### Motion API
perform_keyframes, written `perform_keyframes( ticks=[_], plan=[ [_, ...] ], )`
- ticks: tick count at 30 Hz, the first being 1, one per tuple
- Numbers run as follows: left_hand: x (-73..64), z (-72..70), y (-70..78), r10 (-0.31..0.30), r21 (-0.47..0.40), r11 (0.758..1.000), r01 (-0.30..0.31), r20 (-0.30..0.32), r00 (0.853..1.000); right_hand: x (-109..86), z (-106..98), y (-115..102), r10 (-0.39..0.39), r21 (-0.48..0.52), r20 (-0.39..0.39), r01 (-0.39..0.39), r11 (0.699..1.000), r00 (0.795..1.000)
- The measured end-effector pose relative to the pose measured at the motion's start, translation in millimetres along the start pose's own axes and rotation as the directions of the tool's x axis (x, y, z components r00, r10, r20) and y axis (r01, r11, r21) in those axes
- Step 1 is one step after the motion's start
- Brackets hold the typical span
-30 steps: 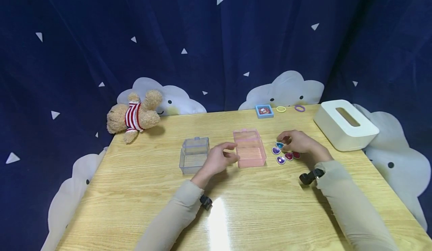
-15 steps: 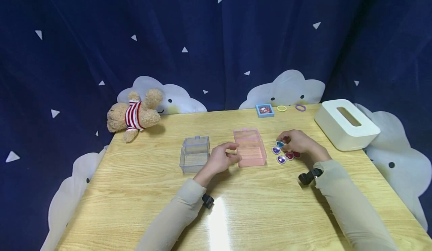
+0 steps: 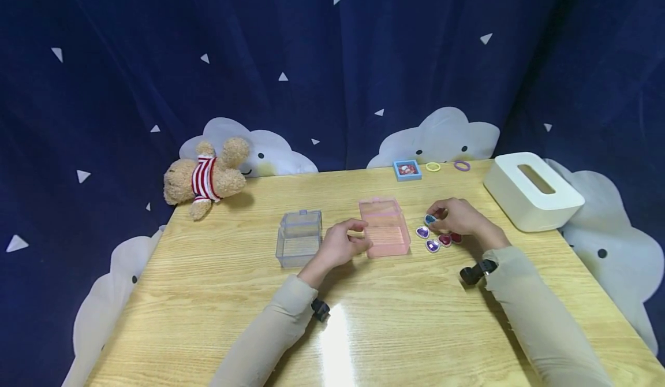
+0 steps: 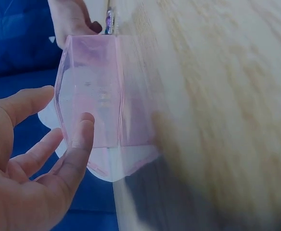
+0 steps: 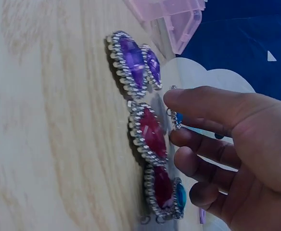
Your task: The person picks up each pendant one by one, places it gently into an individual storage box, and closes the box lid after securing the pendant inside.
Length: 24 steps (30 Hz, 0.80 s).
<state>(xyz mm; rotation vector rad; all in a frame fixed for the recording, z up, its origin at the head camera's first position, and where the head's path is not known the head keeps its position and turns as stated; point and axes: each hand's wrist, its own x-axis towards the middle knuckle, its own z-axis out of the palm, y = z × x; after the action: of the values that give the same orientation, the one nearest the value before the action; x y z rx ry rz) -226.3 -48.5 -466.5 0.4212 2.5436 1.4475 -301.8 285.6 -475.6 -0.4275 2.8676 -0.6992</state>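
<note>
My right hand point(image 3: 458, 218) pinches a blue heart-shaped gem charm point(image 5: 179, 117) between thumb and fingertip, just above the table. Below it lie purple gem charms point(image 5: 133, 62) and red gem charms point(image 5: 152, 132) with silvery beaded rims. Another blue charm point(image 5: 180, 195) shows beside the lower red one in the right wrist view. My left hand point(image 3: 340, 244) is at the left side of a pink see-through box point(image 3: 388, 250), whose lid stands up. Its fingers are spread and loosely bent; one fingertip point(image 4: 86, 120) overlaps the box wall, and whether it touches cannot be told.
Left of the pink box stands a grey see-through box point(image 3: 291, 261), lid raised. A white tissue box point(image 3: 535, 202) sits at the right. Along the back lie a blue-framed picture point(image 3: 407, 170), a yellow ring point(image 3: 433, 167) and a purple ring point(image 3: 462, 166). A teddy bear point(image 3: 205, 179) lies back left.
The blue charm has shifted slightly with my right fingers, and the purple charm near it has slid a little to the left. My left hand has hardly moved.
</note>
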Motion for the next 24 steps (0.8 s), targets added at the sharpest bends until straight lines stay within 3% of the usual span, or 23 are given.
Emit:
perform_keyframes(
  ticks=[5, 11, 24],
  plan=[
    [0.7, 0.5, -1.5, -0.008, 0.008, 1.000, 0.008, -0.005, 1.000, -1.5, -4.0, -0.2, 0.021, 0.033, -0.013, -0.021, 0.999, 1.000],
    [0.9, 0.8, -1.2, -0.013, 0.028, 1.000, 0.014, -0.010, 1.000, -4.9, -10.3, -8.2, -0.024, 0.067, -0.042, 0.027, 0.997, 0.999],
    [2.3, 1.2, -1.7, -0.015, 0.027, 0.999, 0.016, -0.011, 1.000, -10.5, -20.5, -53.2, -0.128, 0.099, -0.058, 0.133, 0.986, 0.990]
  ],
)
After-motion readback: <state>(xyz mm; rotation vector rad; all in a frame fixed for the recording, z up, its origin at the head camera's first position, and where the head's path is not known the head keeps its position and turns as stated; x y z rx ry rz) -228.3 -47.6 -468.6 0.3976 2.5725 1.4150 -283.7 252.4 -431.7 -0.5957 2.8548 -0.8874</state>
